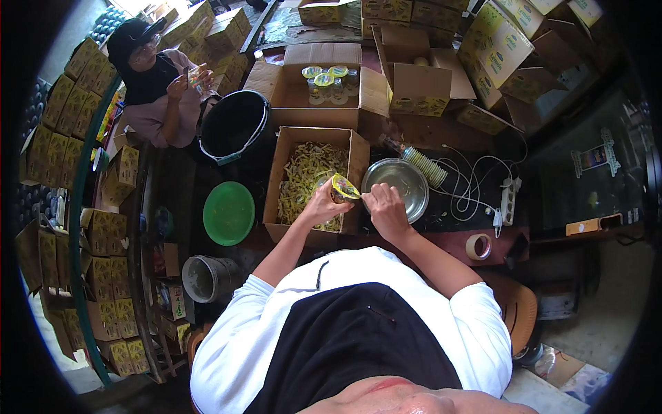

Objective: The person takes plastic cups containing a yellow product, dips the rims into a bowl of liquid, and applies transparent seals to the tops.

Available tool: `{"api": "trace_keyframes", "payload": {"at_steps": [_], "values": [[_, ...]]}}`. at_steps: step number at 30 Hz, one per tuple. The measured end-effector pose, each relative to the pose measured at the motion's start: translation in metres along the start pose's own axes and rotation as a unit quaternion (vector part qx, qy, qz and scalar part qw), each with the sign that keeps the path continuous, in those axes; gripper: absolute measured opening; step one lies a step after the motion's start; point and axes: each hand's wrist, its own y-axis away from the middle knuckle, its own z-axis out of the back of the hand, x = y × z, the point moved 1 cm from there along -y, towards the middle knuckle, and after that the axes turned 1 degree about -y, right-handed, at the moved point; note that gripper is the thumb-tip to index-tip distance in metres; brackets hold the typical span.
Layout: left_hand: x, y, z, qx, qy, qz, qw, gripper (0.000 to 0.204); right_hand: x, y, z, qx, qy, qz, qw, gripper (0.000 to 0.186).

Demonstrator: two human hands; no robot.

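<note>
In my left hand [321,206] is a small clear plastic tub with a yellow-rimmed top [345,186], tilted, the fingers wrapped round its side. My right hand [387,208] is closed in a pinch right beside the tub's rim; whatever its fingertips hold is too small to make out. Below the tub stands an open cardboard box [358,155] filled with many small yellowish wrapped pieces [303,169]. A shiny metal bowl [421,200] sits just to the right, partly behind my right hand. Beside that bowl lies a stack of nested yellowish round pieces [425,168].
Another open box [321,117] holds several filled tubs [324,83]. At left are a black bucket [234,127], a green basin [229,214] and a grey bucket [207,279]. A power strip [508,200] with white cables and a tape roll [478,246] lie right. A co-worker [155,96] stands far left.
</note>
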Motion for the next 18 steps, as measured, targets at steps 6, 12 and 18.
{"api": "trace_keyframes", "payload": {"at_steps": [6, 12, 18], "values": [[0.022, -0.003, 0.002, 0.07, 0.087, 0.05, 0.992, 0.048, 0.005, 0.005, -0.006, -0.001, -0.021, 0.009, 1.0, 0.01], [0.026, -0.003, 0.005, 0.081, 0.067, 0.047, 0.993, 0.042, 0.002, 0.001, -0.014, 0.019, -0.089, -0.036, 0.995, 0.008], [-0.001, -0.001, 0.015, 0.004, -0.055, -0.017, 0.998, 0.041, 0.002, 0.001, -0.009, 0.017, -0.045, -0.036, 0.998, 0.008]]}}
